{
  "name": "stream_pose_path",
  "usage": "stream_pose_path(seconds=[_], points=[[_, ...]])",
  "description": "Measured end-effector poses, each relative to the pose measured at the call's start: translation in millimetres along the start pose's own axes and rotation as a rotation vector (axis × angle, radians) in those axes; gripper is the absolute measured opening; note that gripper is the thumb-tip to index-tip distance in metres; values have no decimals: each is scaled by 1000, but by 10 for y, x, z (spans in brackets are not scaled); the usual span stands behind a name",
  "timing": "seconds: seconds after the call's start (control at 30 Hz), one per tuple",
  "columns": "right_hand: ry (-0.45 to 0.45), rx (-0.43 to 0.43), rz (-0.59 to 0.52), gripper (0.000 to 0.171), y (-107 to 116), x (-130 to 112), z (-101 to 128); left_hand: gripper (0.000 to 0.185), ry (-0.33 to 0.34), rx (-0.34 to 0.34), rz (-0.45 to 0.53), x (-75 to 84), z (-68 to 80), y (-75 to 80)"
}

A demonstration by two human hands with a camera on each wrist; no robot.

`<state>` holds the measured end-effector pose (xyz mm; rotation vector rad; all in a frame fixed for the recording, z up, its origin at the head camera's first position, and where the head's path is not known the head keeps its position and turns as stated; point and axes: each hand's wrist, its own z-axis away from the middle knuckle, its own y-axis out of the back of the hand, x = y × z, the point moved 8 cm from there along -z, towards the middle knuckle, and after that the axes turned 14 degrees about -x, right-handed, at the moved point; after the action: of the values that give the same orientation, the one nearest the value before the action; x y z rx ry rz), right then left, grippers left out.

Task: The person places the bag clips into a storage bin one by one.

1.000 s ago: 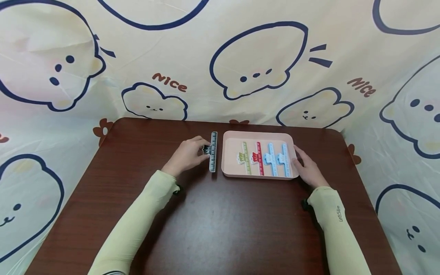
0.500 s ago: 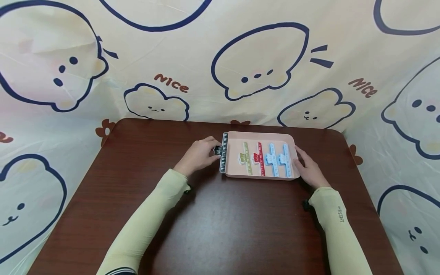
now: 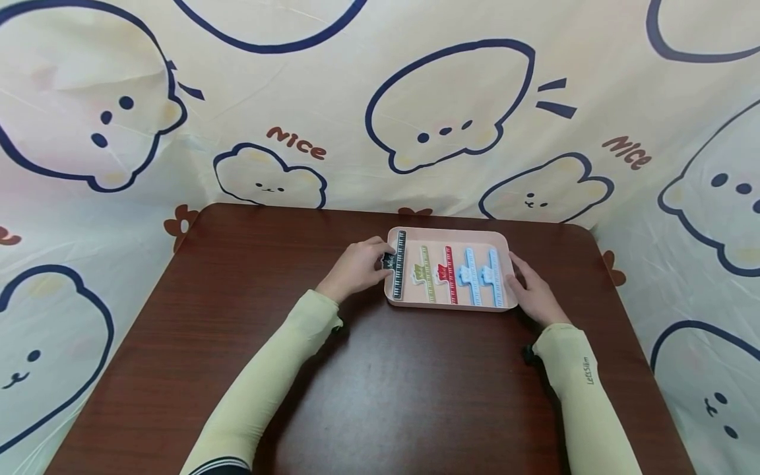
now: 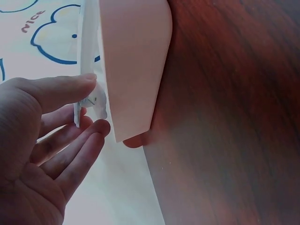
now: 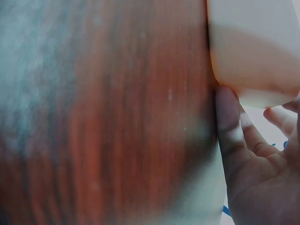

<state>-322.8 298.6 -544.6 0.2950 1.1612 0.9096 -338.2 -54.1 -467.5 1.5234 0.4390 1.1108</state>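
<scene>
My left hand [image 3: 358, 265] pinches the side tab of a black ruler [image 3: 400, 267] with white markings, held over the left end of a pink tray [image 3: 438, 236]. The left wrist view shows the thumb and fingers on the tab, with the ruler [image 4: 88, 42] edge-on above the tray wall [image 4: 133, 56]. Inside the tray lie a green ruler [image 3: 427, 277], a red ruler [image 3: 449, 277] and two light blue rulers [image 3: 473, 280], side by side, each with a shaped tab. My right hand [image 3: 536, 293] touches the tray's right end, its thumb against the wall in the right wrist view.
The tray stands near the back of a dark brown wooden table [image 3: 380, 396]. A cream curtain [image 3: 338, 86] with cartoon outlines hangs behind it and at both sides.
My left hand has carried the black ruler rightward, from beside the tray, across its left rim, to over its left end. The right hand and the tray have stayed in place.
</scene>
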Motion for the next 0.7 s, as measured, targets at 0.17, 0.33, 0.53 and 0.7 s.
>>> stream_pose_path(seconds=[0.17,0.33,0.53,0.7], points=[[-8,-10,-3,65,-13,10,-3,41,6,2,-41,7,-26,-21],[-2,-5,-5,65,-2,6,4,41,17,5,-59,-3,-56,-25],[-4,-5,-9,65,-1,11,2,40,-4,0,-87,52,-92,-31],[0,2,-1,65,3,21,-8,40,-1,-22,-123,96,-122,-54]])
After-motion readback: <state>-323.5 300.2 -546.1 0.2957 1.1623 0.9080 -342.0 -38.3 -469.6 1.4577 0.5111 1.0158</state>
